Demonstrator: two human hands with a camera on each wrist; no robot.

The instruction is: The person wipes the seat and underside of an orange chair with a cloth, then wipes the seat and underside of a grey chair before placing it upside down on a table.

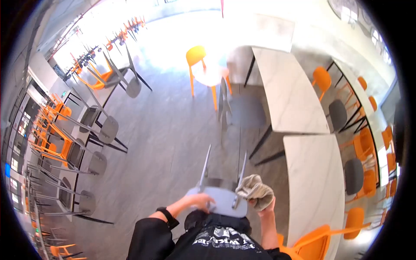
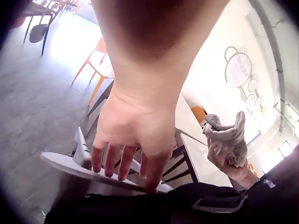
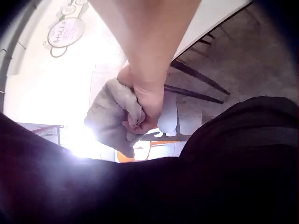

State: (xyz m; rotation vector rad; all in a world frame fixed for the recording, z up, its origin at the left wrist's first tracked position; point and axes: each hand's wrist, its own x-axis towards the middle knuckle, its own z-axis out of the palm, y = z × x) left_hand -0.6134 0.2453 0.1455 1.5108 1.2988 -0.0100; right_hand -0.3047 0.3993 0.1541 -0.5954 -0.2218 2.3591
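Observation:
In front of the person's body a grey chair (image 1: 221,200) is tipped, with its metal legs pointing forward. The left hand (image 1: 198,202) grips the left side of its flat grey panel. Seen from the left wrist, the fingers (image 2: 125,163) of that hand reach down over the panel's rim, spread side by side. A crumpled beige-grey cloth (image 1: 253,189) is bunched up in the right hand (image 1: 267,207), beside the chair's right leg. In the right wrist view the cloth (image 3: 110,116) hangs from curled fingers, part of which it hides.
On the right, two marble-topped tables (image 1: 291,93) stand end to end. Ahead are an orange chair (image 1: 196,55) and a grey chair (image 1: 247,112). An orange chair (image 1: 314,243) is close at the lower right. Upturned chairs (image 1: 108,130) rest on tables along the left.

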